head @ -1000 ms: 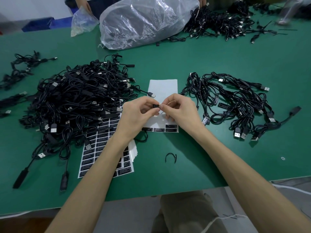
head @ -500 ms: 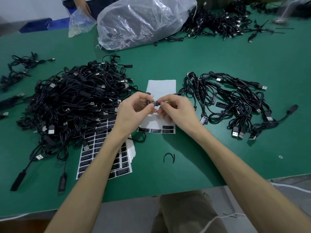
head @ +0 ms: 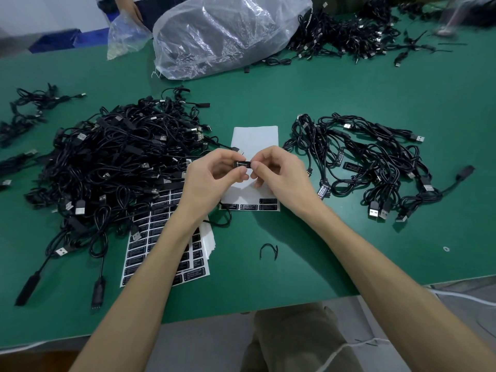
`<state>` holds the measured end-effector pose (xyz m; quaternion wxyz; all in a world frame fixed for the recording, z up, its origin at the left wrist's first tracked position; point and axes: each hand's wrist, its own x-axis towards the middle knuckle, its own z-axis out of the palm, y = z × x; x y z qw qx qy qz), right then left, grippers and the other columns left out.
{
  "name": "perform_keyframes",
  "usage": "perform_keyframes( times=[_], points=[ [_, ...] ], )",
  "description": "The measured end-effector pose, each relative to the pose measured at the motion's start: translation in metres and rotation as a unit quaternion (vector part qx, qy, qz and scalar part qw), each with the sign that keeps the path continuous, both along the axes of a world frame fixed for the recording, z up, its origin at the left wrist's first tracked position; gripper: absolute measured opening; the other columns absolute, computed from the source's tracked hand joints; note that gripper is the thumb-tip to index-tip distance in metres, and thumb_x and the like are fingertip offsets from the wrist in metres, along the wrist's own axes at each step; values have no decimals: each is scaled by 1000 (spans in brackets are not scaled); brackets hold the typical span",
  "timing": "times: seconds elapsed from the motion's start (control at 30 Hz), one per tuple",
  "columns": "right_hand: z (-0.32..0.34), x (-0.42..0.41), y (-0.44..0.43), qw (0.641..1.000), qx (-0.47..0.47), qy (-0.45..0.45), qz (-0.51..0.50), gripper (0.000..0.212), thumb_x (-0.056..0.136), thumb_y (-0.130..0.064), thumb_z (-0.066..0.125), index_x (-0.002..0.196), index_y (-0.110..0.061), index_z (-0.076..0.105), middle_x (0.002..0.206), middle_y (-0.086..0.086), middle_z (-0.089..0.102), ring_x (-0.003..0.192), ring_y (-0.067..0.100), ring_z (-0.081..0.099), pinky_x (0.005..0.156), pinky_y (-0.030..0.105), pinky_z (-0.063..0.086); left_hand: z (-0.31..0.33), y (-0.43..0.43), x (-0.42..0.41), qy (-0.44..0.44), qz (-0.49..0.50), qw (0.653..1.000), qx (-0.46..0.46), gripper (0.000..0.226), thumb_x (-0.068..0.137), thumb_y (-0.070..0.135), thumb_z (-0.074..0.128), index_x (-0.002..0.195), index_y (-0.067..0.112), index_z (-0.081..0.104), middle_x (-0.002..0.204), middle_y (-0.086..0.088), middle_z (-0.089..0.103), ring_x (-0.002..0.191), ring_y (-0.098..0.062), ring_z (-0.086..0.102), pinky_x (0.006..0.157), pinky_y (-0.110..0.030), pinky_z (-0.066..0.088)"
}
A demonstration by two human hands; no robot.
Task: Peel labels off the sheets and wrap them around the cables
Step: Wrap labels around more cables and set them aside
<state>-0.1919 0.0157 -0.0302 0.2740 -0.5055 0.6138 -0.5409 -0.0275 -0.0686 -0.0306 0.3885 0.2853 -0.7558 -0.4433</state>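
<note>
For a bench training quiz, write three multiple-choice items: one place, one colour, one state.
1. The nearly empty label sheet lies: A between the left cable pile and right cable pile; B under a bag; C on a lap.
2. The table is: A grey; B green; C white.
3. The left hand and right hand: A lie flat; B hold a bag; C both pinch a small black piece.
Key: A, the piles flank the sheet on either side; B, the surface is green throughout; C, fingertips of both hands meet on the piece.

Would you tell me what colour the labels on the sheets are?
The labels are black with white print, clearest in head view.
</note>
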Motion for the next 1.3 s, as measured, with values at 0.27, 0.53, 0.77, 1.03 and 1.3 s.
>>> perform_keyframes(
  times=[0.27,0.53,0.77,1.03,1.3],
  points=[
    [-2,0,-2,995,8,100,-22,10,102,-24,63,94,-20,61,91,-6,62,75,5,55,69,16,42,-1,3,-1,-41,10,996,-73,20,91,10,78,110,14,71,93,2,78,83,-11,77,83,-25,60],
    [-3,5,0,993,-11,115,-20,8,105,-19,58,97,-19,56,88,-9,65,76,10,62,67,20,47,-2,5,-3,-86,28,982,-168,23,94,12,75,116,13,70,103,1,73,86,-3,73,82,-17,56],
    [-1,0,0,1000,-12,-3,-21,7,97,-14,69,95,-19,64,82,-1,73,65,9,68,65,20,50,-1,6,-3,-92,28,979,-178,22,93,11,75,115,12,71,102,2,73,86,-2,73,82,-16,56],
    [0,-3,0,999,-3,-36,3,10,96,-8,68,98,-17,65,79,-1,71,64,10,66,62,26,51,-2,7,-3,-95,21,981,-171,23,93,9,75,115,13,71,100,6,73,87,-2,73,84,-20,58],
    [3,-4,1,998,9,-66,24,12,96,1,61,100,-9,66,77,4,67,59,11,60,60,28,51,-2,8,-3,-100,17,981,-166,21,91,1,74,111,9,72,90,16,71,84,3,72,81,-11,53]
  ],
)
